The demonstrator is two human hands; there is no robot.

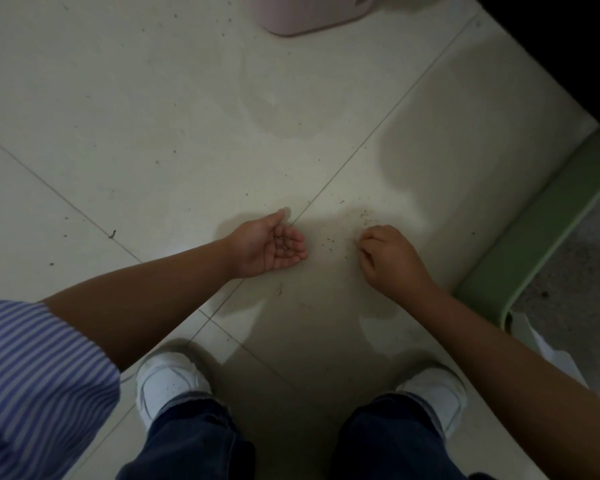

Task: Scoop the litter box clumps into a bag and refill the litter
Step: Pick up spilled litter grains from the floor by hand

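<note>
Litter grains [284, 244] sit loose in the cupped, upturned left hand [271, 242], likely spilling if it tilts, while the right hand [387, 256], fingers pinched narrow, picks at spilled grains [364, 216] just beyond its fingertips.

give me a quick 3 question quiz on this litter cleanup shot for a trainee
1. True or false: the left hand is cupped palm up with litter grains in it.
2. Where does the green litter box sit? A) at the right edge of the view B) between the white shoes C) under the pink container
3. Fill in: the right hand is pinching at spilled grains on the tiled ____.

Key: 1 true. 2 A; the shoes are at the bottom and the pink container at the top. 3 floor.
</note>
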